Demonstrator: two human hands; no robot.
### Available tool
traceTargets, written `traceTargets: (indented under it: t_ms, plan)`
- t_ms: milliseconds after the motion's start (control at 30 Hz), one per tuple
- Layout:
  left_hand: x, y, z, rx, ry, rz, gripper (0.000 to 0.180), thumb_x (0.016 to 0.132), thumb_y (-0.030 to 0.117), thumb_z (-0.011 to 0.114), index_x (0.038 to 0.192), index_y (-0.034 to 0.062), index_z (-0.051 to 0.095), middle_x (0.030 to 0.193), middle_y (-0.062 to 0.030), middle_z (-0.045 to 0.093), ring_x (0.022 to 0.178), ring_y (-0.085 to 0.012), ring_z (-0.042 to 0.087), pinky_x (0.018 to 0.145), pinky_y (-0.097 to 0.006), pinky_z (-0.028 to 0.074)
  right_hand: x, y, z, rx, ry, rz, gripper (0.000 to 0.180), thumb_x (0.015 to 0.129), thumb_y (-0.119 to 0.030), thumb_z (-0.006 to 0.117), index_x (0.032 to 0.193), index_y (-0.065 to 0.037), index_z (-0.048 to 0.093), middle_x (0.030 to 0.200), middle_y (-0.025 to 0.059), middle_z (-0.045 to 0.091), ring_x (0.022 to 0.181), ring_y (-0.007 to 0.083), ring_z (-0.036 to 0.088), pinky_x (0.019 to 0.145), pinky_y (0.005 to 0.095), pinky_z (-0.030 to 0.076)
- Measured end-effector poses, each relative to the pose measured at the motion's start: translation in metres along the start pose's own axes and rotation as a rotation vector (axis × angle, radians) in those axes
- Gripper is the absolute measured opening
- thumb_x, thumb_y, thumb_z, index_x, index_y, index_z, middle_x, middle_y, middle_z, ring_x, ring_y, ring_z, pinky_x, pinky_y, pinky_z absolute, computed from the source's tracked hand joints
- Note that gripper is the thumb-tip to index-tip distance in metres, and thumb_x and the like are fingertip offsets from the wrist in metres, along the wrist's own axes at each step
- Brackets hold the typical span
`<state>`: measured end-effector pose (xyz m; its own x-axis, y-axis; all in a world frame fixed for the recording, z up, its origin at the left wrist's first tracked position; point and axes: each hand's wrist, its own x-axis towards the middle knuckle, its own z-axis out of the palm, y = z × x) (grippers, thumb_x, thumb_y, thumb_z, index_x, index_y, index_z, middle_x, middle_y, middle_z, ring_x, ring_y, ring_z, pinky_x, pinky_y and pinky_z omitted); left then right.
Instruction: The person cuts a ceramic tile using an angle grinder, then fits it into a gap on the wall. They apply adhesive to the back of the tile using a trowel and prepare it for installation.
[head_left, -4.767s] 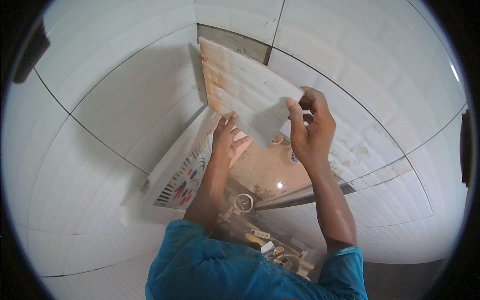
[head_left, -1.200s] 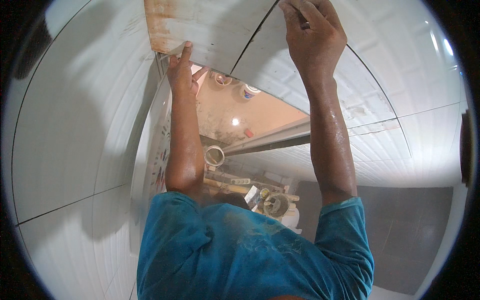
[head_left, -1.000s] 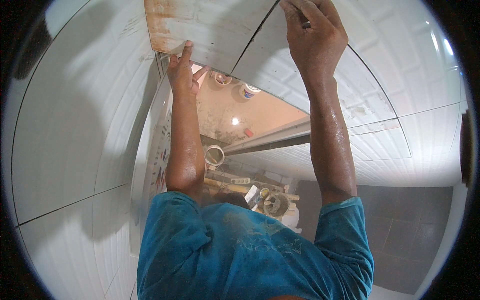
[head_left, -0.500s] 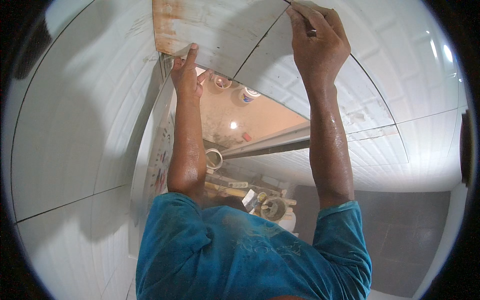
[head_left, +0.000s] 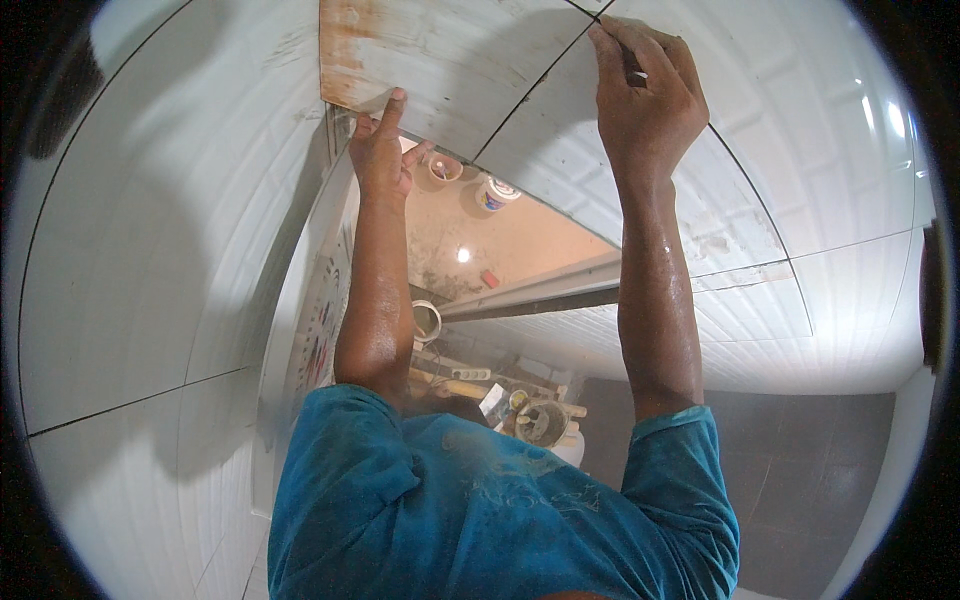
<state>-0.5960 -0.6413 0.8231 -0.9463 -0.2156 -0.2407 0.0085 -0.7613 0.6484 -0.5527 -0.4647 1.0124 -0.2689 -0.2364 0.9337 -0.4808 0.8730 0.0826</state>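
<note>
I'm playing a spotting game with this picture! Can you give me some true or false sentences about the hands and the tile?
1. The left hand touches the lower edge of the tile. True.
2. The right hand rests down on the floor. False: it is raised against the tiled wall.
3. The person wears a red shirt. False: the shirt is blue.
4. A small white tub stands on the floor below. True.

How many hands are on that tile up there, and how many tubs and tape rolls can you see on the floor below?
Hands on the tile: 2 (left hand, right hand)
Tubs: 2 (white tub, small tub)
Tape rolls: 1 (tape roll)
Total: 5
</note>
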Motion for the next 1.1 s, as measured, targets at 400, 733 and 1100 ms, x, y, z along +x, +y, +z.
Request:
traceTargets:
  t_ms: [400,733,1100]
  plan:
    - [-0.009,0.004,0.003,0.021,-0.042,0.044,0.073,0.084,0.031,0.078,0.140,0.0040,0.040,0.140,-0.0179,0.042,0.131,-0.0355,0.045,0.083,-0.057,0.061,0.000,-0.005,-0.004,-0.040,-0.068,0.053,0.009,0.088,-0.010,0.074,0.097,-0.009,0.076,0.099,0.0064,0.071,0.081,0.0106,0.070,0.063,0.0228,0.061]
    - [-0.008,0.002,0.005,-0.020,-0.048,0.020,0.069,0.084,0.034,0.079,0.139,0.0088,0.044,0.140,-0.0160,0.044,0.135,-0.0350,0.041,0.087,-0.060,0.057,0.000,-0.005,-0.005,-0.079,-0.091,0.090,0.008,0.087,-0.010,0.074,0.095,-0.009,0.075,0.099,0.0062,0.070,0.084,0.0138,0.070,0.067,0.0260,0.061]
    - [-0.007,0.003,0.006,-0.028,-0.045,0.020,0.064,0.084,0.029,0.079,0.136,0.0118,0.045,0.131,-0.0136,0.043,0.127,-0.0336,0.047,0.080,-0.055,0.060,-0.007,-0.002,-0.005,-0.063,-0.050,-0.007,0.009,0.088,-0.011,0.074,0.096,-0.008,0.076,0.096,0.0064,0.071,0.083,0.0111,0.070,0.065,0.0245,0.061]
